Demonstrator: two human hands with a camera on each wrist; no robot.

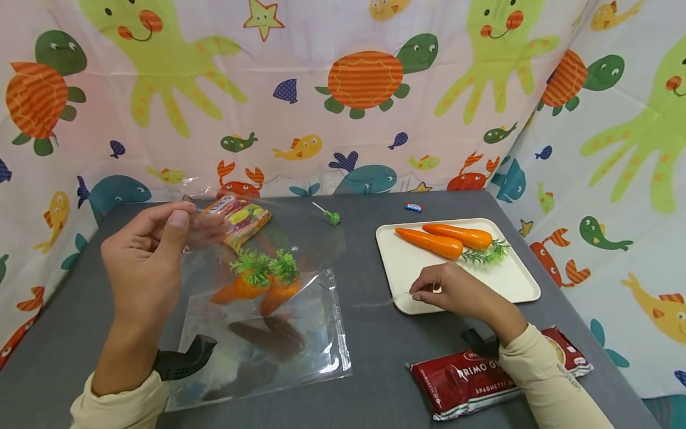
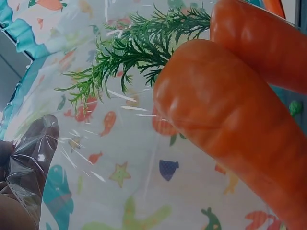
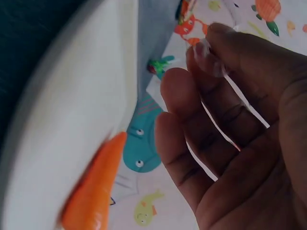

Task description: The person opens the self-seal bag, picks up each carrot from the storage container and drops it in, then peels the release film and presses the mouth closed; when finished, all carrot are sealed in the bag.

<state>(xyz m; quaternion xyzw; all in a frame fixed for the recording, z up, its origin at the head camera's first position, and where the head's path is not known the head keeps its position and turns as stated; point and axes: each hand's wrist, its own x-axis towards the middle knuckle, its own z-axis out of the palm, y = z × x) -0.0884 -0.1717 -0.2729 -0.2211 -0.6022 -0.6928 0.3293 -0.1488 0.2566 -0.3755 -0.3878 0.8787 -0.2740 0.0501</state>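
A clear, glossy plastic zip bag (image 1: 268, 333) is held open above the grey bench (image 1: 375, 369), its upper edge pinched between thumb and fingers of the left hand (image 1: 147, 262) and the opposite edge pinched by the right hand (image 1: 455, 292), so that the mouth is stretched wide between them. The bag's lower part lies flat on the bench, its long axis running toward the person. Two smooth orange plastic carrots with frilly green tops (image 1: 257, 283) are seen inside the bag, their tips pointing down and toward the person, their tops up and away; in the left wrist view they lie side by side against the film. Two more orange carrots with green tops (image 1: 445, 241) are laid on a cream square tray (image 1: 514, 280), tips pointing left, just behind the right hand. A dark red spaghetti packet (image 1: 471, 381) is lying near the right sleeve. A colourful snack packet (image 1: 241, 220) is visible behind the bag, with a small green lollipop (image 1: 329, 215) further back.
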